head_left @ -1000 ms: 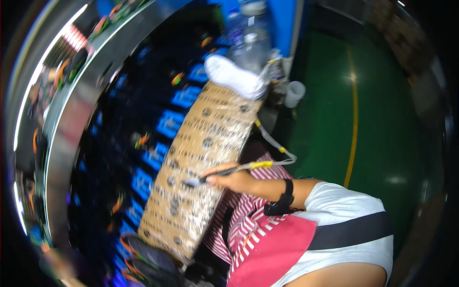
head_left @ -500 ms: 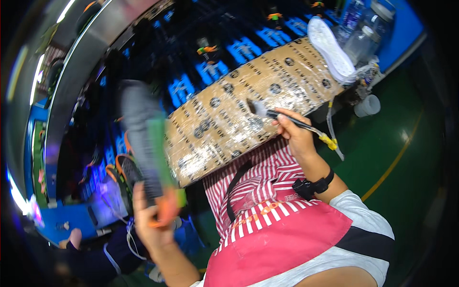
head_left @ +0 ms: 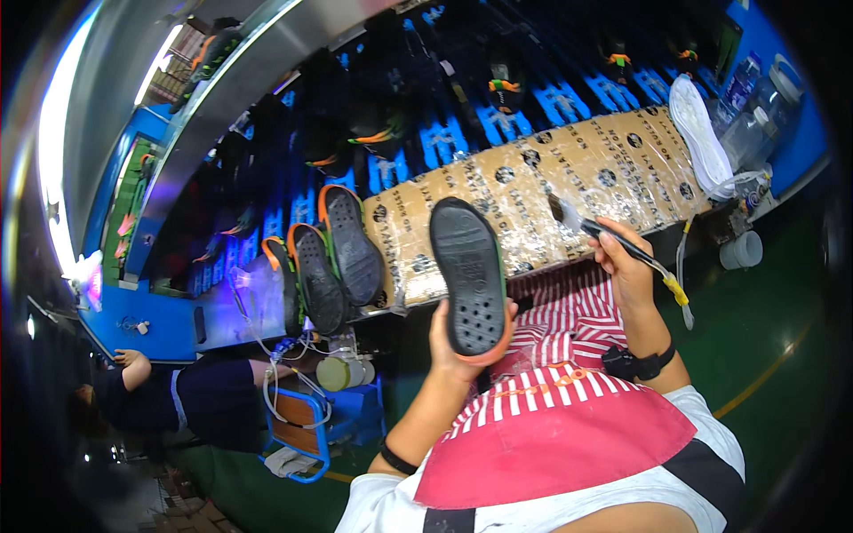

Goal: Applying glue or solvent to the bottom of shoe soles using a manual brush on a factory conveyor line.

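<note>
My left hand (head_left: 447,348) grips the heel end of a black shoe sole (head_left: 468,266) with an orange and green rim. The sole is held upright, its dark inner face with small holes toward me. My right hand (head_left: 629,271) is closed on a black-handled brush (head_left: 613,236) with a tube at its back end. Its dark bristles point left over the taped cardboard (head_left: 533,191), apart from the sole. Several similar black soles with orange rims (head_left: 353,249) stand at the left end of the cardboard.
A white sole (head_left: 699,133) lies at the right end, beside clear plastic bottles (head_left: 746,133). A white cup (head_left: 740,250) is below them. Behind the cardboard runs a dark line with blue racks (head_left: 560,102). At left are another person (head_left: 213,391), a blue stool (head_left: 355,426) and a jar (head_left: 344,371).
My left hand has brought the sole from the left to in front of me, between the other soles and the brush. My right hand still holds the brush. The view has shifted left.
</note>
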The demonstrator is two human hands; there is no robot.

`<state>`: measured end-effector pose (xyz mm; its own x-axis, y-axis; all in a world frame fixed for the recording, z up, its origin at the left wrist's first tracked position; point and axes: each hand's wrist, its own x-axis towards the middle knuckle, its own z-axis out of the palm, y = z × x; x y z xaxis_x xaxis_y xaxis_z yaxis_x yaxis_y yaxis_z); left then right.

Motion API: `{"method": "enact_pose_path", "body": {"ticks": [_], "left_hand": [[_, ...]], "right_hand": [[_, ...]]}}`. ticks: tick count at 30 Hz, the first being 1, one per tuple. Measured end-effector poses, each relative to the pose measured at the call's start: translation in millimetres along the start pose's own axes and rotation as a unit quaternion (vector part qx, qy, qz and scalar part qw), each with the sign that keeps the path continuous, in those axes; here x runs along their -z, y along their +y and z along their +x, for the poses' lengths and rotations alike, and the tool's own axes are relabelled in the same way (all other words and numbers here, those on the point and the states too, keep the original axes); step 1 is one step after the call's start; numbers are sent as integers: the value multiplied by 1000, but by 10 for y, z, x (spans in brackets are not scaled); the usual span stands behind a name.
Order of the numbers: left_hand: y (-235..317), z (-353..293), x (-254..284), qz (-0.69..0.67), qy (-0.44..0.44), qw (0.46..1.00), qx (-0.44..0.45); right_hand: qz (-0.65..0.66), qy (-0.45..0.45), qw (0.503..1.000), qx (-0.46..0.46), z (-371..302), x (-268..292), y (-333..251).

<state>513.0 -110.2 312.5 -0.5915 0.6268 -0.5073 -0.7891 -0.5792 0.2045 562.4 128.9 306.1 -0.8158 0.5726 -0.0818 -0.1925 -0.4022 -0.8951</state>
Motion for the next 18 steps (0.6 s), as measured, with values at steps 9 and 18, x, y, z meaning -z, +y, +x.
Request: {"method": "enact_pose_path", "body": {"ticks": [9,18], "left_hand": [[37,150,254,23,-8,999,33],[68,269,135,62,-173,983,-9]], "right_hand": [[-56,-16,998,-3,-52,-114,-167],[-202,-236,943,119,-190,-738,-448]]}}
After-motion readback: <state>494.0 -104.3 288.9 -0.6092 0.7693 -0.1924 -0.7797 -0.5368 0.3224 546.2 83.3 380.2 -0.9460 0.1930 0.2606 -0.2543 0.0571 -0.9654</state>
